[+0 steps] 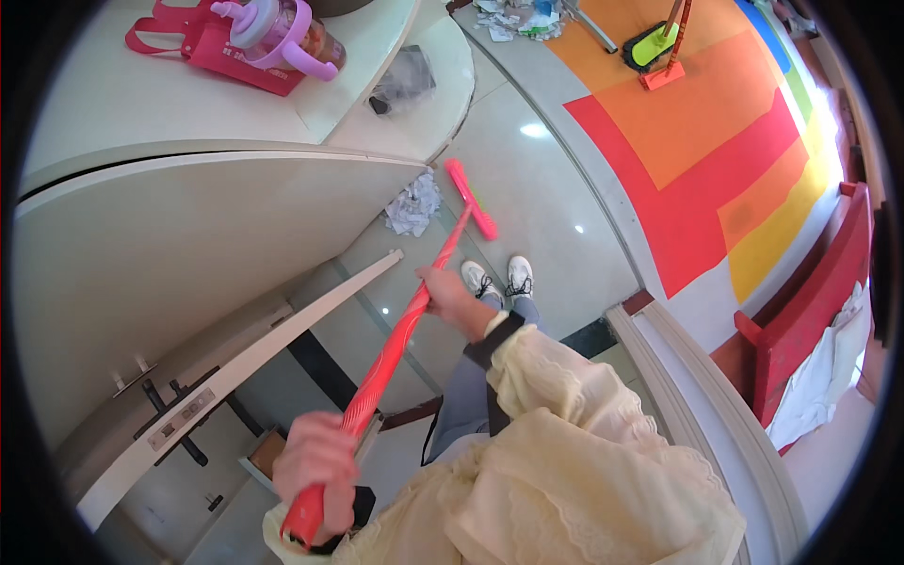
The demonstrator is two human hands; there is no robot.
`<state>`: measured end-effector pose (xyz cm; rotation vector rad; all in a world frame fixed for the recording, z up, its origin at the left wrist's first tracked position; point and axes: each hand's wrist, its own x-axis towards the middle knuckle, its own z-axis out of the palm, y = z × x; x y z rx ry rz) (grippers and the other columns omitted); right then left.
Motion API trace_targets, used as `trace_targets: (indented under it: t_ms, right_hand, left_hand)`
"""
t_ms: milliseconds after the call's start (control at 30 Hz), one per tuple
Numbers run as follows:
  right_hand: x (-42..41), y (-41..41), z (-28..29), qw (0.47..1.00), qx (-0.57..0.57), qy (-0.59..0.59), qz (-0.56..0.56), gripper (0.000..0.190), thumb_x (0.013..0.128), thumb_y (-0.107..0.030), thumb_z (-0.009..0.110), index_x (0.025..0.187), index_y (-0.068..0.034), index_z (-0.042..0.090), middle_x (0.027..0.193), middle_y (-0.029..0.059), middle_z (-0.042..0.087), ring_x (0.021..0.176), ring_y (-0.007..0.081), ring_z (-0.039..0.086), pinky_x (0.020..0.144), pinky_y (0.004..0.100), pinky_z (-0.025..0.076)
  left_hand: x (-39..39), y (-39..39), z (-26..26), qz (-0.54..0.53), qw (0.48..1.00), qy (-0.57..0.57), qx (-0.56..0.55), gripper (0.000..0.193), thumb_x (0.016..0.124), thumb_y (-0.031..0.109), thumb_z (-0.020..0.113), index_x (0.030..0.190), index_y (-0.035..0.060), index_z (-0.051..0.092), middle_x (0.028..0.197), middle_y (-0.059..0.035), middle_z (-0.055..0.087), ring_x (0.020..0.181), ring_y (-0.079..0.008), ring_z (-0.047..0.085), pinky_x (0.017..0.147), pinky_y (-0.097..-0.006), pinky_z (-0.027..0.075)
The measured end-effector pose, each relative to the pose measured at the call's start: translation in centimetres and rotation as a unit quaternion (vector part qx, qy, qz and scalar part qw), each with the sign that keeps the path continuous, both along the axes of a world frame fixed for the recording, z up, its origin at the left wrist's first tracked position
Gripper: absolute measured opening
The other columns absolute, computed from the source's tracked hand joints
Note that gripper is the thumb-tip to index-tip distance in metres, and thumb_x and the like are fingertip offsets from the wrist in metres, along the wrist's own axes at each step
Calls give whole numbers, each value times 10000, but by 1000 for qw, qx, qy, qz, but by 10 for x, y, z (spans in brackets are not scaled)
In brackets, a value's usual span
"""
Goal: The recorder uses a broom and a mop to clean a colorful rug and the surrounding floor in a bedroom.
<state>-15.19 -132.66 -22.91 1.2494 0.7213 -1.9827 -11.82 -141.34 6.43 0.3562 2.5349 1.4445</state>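
Observation:
Both of my hands grip the red patterned handle [385,374] of a broom. My left hand [318,466] is wrapped around the handle near its top end, low in the view. Farther down the shaft, my right hand [448,289] holds it near the floor end. The pink broom head [471,201] rests on the tiled floor just ahead of my white shoes [519,275]. Left of the broom head, a heap of torn paper scraps [415,205] lies against the base of the pale cabinet [212,233].
An open door [247,353] stands at my left, a door frame [706,409] at my right. Beyond are another paper pile [519,18], a green brush head [651,48], an orange broom head [662,76] and a red bench [812,318]. A bottle [289,39] sits on the cabinet.

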Motion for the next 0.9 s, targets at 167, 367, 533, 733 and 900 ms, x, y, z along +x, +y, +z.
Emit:
trace_targets:
  t_ms: [167, 367, 533, 733, 900]
  right_hand:
    - [-11, 53, 12, 995, -61, 82, -17, 227, 810, -274, 473, 825, -54, 419, 644, 67, 471, 595, 199, 506, 558, 349, 439]
    - [-42, 71, -57, 985, 149, 80, -37, 193, 795, -190, 441, 766, 0, 430, 570, 122, 490, 432, 217, 498, 400, 330, 430]
    - [-29, 6, -37, 986, 106, 75, 106, 192, 756, -148, 461, 692, 29, 425, 521, 140, 489, 354, 222, 476, 292, 345, 383]
    - [0, -18, 32, 994, 22, 102, 41, 169, 771, -172, 453, 808, -17, 397, 576, 90, 487, 394, 201, 477, 370, 355, 445]
    - [9, 52, -3, 991, 94, 78, -57, 166, 779, -158, 434, 856, -19, 385, 642, 82, 472, 500, 212, 520, 484, 371, 483]
  left_hand:
    - [5, 7, -12, 87, 985, 77, 127, 208, 822, 121, 471, 631, 48, 435, 630, -60, 543, 665, -223, 524, 726, -428, 428]
    - [14, 32, -86, 298, 912, -199, 200, 194, 875, 126, 394, 714, 28, 441, 918, -105, 508, 1087, -299, 415, 892, -411, 351]
    - [37, -4, -61, 317, 933, -138, 104, 165, 878, 99, 381, 760, 10, 454, 920, -134, 534, 984, -271, 496, 898, -383, 339]
    - [54, -25, 2, 199, 977, -21, 77, 257, 892, 208, 372, 704, 41, 426, 793, -115, 531, 937, -287, 508, 899, -450, 345]
    - [46, 15, -37, 273, 940, -129, 157, 256, 896, 217, 370, 719, 39, 419, 885, -137, 525, 1036, -305, 471, 904, -462, 348]
